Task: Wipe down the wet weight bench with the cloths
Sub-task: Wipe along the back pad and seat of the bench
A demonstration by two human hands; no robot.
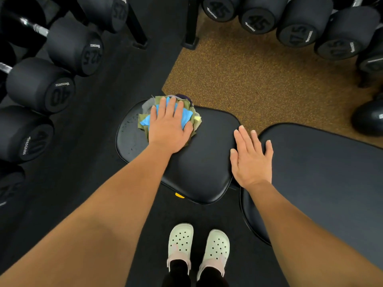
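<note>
- Cloths (146,121): crumpled bundle of olive, blue, grey and pale yellow pieces. It lies on the far left end of the weight bench (207,183), on top of its seat pad (209,129).
- Left hand (169,125): palm down on the bundle, fingers straight and slightly spread. Grip wide, nothing pinched. The hand presses the cloths flat against the pad.
- Right hand (250,158): flat, fingers straight and close together. Grip wide, holding nothing. It sits at the right edge of the seat pad, over the gap to the back pad (321,172). Cannot tell whether the palm touches.
- Water drops (129,131): scattered on the left rim of the seat pad, just beside the cloths. The pad's middle and near end look smooth with a dull shine.
- Yellow tab (179,195): peeks out under the near edge of the seat pad.
- Floor: black mat (93,162) at left and underfoot, brown speckled flooring (248,75) beyond the bench.
- Dumbbells: black row at left (39,88), one head marked 40. A second row sits at top right (257,19), with heads marked 45.
- Pale green clogs (180,241): side by side on the black mat, near the seat pad's near edge.
</note>
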